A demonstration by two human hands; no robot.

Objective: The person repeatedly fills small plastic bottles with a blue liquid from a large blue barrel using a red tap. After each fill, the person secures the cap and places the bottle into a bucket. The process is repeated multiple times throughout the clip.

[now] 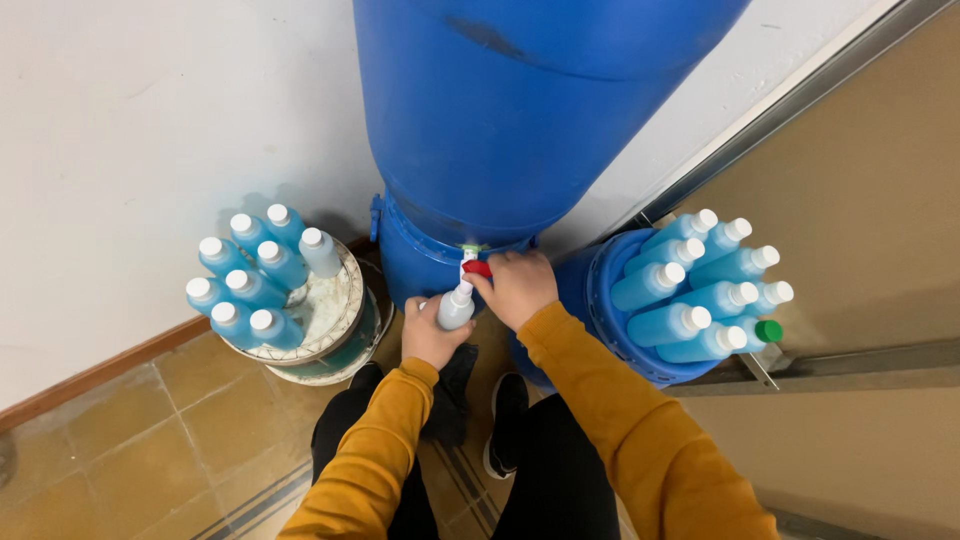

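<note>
- Blue liquid bottle (456, 306) sits under the red tap (477, 267) of the big blue drum (500, 120) — left hand (430, 335) wrapped around it, right hand (520, 287) gripping the tap.
- Capped bottles (255, 275) stand filled on the white bucket lid (330, 310); more lie in the blue tub (600, 300) — filling looks midway.

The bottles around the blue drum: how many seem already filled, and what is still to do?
Done: eight capped bottles of blue liquid stand on the bucket lid. In hand: the left hand holds a bottle under the red tap of the blue drum; the right hand is on the tap. Left: unclear, since the bottles in the blue tub also look blue and capped.
</note>
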